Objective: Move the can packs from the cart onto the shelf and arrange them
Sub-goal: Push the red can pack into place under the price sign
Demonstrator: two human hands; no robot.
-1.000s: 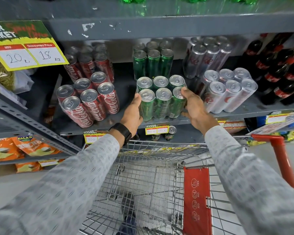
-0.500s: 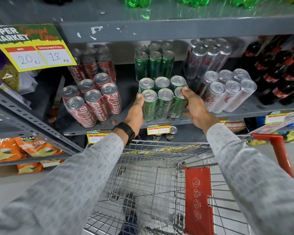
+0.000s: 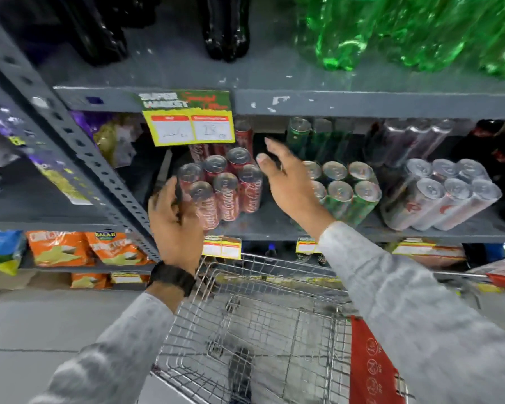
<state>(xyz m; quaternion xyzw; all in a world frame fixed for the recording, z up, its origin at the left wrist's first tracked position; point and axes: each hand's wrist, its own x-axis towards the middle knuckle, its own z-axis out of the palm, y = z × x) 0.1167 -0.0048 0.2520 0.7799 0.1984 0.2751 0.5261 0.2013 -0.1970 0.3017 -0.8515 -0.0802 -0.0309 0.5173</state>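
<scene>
A red can pack (image 3: 231,185) lies on the grey shelf (image 3: 277,225) left of centre. My left hand (image 3: 172,225) is against its left side, fingers curled around the front left can. My right hand (image 3: 286,182) hovers open with fingers spread, just right of the red pack and touching nothing. Behind that hand a green can pack (image 3: 347,193) rests on the shelf, partly hidden by my wrist. Further right lies a silver can pack (image 3: 443,196). More red, green and silver cans stand blurred at the back. The wire cart (image 3: 263,325) below holds no packs.
A yellow price sign (image 3: 188,121) hangs from the upper shelf edge above the red pack. Green bottles (image 3: 405,30) and dark bottles (image 3: 225,27) stand on the shelf above. Snack bags (image 3: 59,247) fill the left rack. A slanted metal upright (image 3: 79,153) runs left of my left hand.
Both hands let go of the green pack, which stays on the shelf, and moved left to the red pack. The view swung left and up.
</scene>
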